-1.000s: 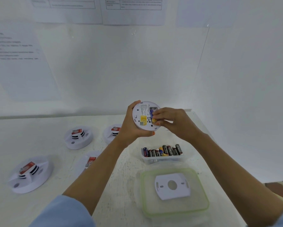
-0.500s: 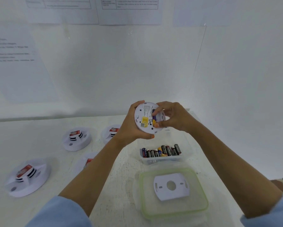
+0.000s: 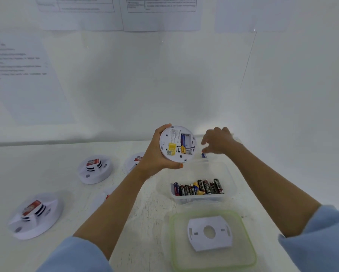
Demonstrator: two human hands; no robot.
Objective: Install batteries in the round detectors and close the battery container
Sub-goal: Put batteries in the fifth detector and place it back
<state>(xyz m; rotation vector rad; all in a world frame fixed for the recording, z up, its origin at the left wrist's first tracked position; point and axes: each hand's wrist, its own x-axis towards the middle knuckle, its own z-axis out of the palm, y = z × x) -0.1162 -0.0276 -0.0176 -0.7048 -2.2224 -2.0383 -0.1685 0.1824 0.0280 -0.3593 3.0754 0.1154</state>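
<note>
**Second cell: picking up and seating**

Left hand (image 3: 154, 156) is gripping the round detector (image 3: 171, 142) by its rim, back facing the camera, with one battery (image 3: 183, 143) sitting in the bay. Right hand (image 3: 218, 142) is hovering loose-fingered, grasping nothing visible, just above a lone battery (image 3: 204, 155). Judgement: match polarity to the empty slot and press the spring end first. Below both hands, the battery container (image 3: 196, 170) is lying open, with its lid (image 3: 180, 252) nearer the sleeves.

Your detector (image 3: 176, 144) above battery container (image 3: 200, 199): white plastic, matt, smooth. Battery container: clear plastic, glossy. Batteries (image 3: 199, 187) inside it: glossy printed wrap. Lid (image 3: 173, 242) on your side of container: clear plastic, green rim. Mounting plate (image 3: 209, 244) on lid: matt white plastic. Table (image 3: 149, 209) under container: white, scuffed, rough.
</note>
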